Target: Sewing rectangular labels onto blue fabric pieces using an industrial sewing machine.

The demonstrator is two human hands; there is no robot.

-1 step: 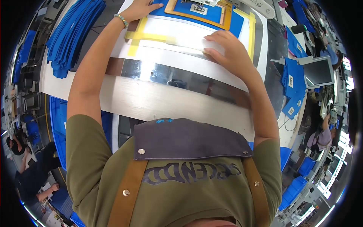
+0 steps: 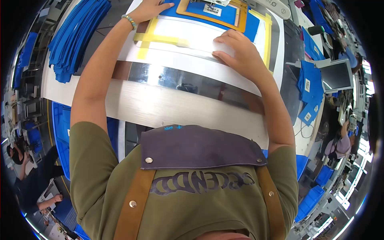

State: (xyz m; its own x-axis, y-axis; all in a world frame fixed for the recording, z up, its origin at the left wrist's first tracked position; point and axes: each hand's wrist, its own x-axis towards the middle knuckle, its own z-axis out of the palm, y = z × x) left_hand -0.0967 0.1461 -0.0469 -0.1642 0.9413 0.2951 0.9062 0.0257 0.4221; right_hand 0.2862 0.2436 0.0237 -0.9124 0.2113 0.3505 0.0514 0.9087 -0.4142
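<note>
My left hand (image 2: pixel 149 10) lies at the far left of a white, tape-edged sheet (image 2: pixel 188 32), its fingers stretched out onto a piece of blue fabric (image 2: pixel 251 31). A tan rectangular frame (image 2: pixel 242 20) rests over the fabric. Inside it sits a white label (image 2: pixel 213 11), right under the head of a sewing machine (image 2: pixel 274 5). Over the sheet's near right part is my right hand (image 2: pixel 240 54), thumb and fingers curved and apart. Whether its fingertips press on the sheet, I cannot tell. Yellow tape (image 2: pixel 160 39) crosses at the sheet's near left corner.
A thick stack of blue fabric pieces (image 2: pixel 76 40) hangs at the left. More labelled blue pieces (image 2: pixel 310 88) lie at the right beside a grey screen (image 2: pixel 337 76). A metal table edge (image 2: pixel 180 100) runs before me, with a blue bin (image 2: pixel 61 132) below left. Other people work farther off.
The sheet, with the frame and blue fabric, has shifted slightly to the right. My right hand has slid a little left over it; my left hand has hardly moved.
</note>
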